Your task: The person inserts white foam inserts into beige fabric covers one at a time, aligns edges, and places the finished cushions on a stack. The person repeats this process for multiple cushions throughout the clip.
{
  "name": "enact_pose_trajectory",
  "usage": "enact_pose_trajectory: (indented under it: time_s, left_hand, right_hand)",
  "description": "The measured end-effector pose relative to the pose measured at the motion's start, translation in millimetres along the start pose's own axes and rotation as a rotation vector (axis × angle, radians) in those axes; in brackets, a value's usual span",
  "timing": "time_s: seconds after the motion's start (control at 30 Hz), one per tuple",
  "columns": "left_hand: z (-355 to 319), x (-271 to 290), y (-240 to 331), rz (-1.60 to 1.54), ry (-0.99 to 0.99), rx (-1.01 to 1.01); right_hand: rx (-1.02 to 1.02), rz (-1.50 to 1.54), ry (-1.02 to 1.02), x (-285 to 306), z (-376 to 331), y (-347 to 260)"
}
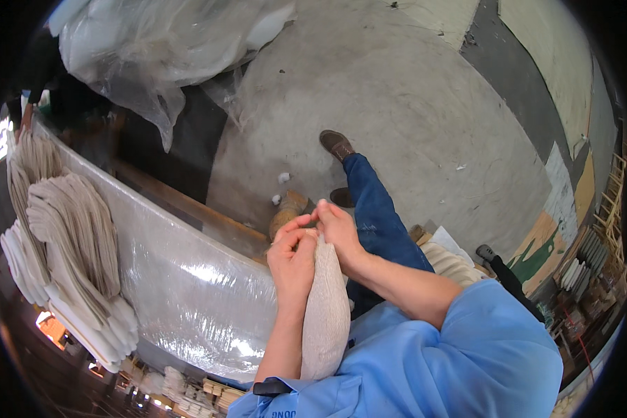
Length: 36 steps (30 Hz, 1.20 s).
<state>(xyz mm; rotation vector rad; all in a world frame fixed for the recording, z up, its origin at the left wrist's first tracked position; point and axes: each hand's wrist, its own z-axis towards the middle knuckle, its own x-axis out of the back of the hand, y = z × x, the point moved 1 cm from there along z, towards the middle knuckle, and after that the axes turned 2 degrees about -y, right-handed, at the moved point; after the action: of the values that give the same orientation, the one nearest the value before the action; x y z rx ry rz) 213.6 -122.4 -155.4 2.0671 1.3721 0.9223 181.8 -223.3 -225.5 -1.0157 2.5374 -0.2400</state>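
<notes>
A stuffed beige fabric piece [325, 313], long and pillow-like, rests against my chest between my forearms. My left hand [291, 259] grips its upper end from the left side, fingers curled. My right hand [338, 226] pinches the very top of the piece, fingertips meeting those of the left hand. Both sleeves are light blue. My blue-trousered leg [376, 216] and brown shoe [336, 144] show beyond the hands.
A table wrapped in clear plastic [188, 279] lies to my left, bearing stacks of flat beige fabric pieces [70, 230]. A large clear plastic bag [160, 49] hangs at top left. Concrete floor [411, 104] spreads ahead, with small white stuffing bits [283, 177].
</notes>
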Motion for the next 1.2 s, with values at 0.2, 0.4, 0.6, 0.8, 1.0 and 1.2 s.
enact_pose_trajectory:
  time_s: [0.2,0.4,0.6,0.8,1.0,1.2]
  left_hand:
    - [9.4,4.6,-17.6,0.056,0.136,-0.083]
    - [14.5,0.9,-48.0,0.046,0.265,0.045]
    - [10.4,-4.1,-31.2,0.261,0.243,-0.043]
    - [12.2,-17.2,-0.9,0.275,-0.014,-0.023]
    - [29.1,-8.9,21.7,0.291,-0.343,0.16]
    - [32.9,-17.5,-16.8,0.029,-0.262,0.139]
  right_hand:
    - [-0.09,-0.229,0.029,-12.3,14.0,-10.3]
    - [-0.123,-0.319,-0.047,0.1,66.7,44.5]
    - [-0.064,-0.592,0.011,12.4,50.8,25.0]
    - [-0.159,-0.242,-0.021,35.6,16.1,-8.3]
    - [-0.205,-0.061,-0.045,37.8,-7.8,-4.2]
    - [-0.13,-0.22,0.053,27.4,7.8,-6.6]
